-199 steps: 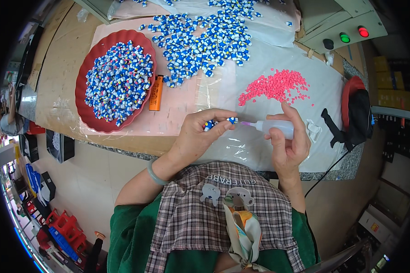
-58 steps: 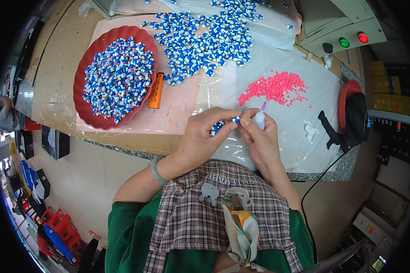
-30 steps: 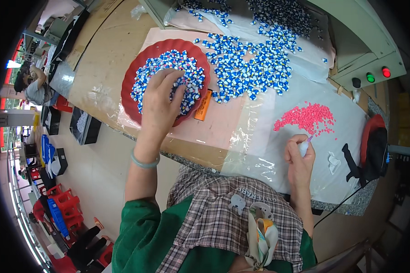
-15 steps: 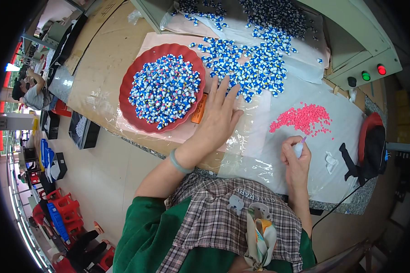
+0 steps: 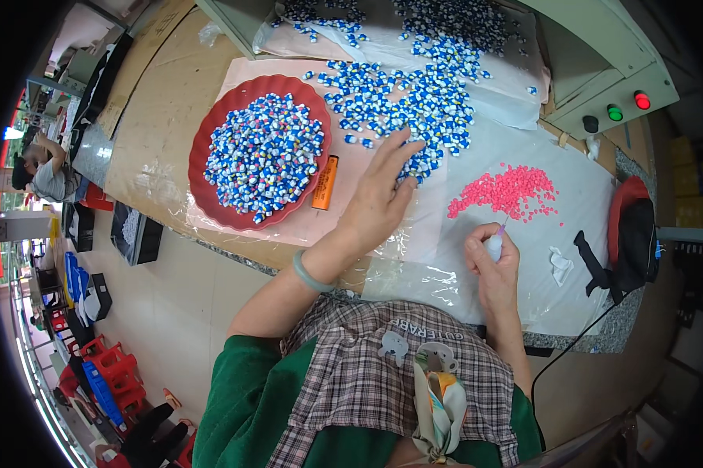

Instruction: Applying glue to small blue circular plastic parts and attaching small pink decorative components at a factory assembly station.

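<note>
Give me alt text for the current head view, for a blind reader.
A person's left hand is at the edge of scattered blue-and-white pieces; the right hand holds a small bottle near pink bits. At left, a red dish is heaped with similar pieces.

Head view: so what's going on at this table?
A person in a plaid apron is handling small craft pieces. The left hand, fingers spread, is at the near edge of the loose blue-and-white pieces; whether it touches any is hard to tell. The right hand holds a small bottle, its purple tip near the pink bits. To the left, a red bowl holds a heap of similar pieces, with an orange stick lying beside it.
</note>
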